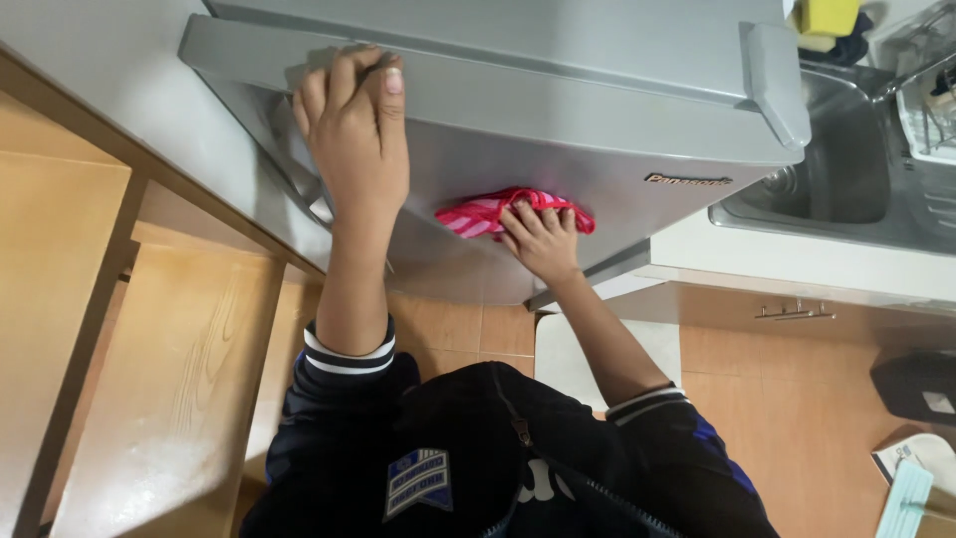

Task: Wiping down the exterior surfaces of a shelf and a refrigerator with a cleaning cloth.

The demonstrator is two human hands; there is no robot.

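- Head view: your left hand lies flat, fingers together, on the grey refrigerator door, holding nothing.
- Your right hand, below and to its right, presses the pink striped cloth against the door.

Pink cloth half under fingers
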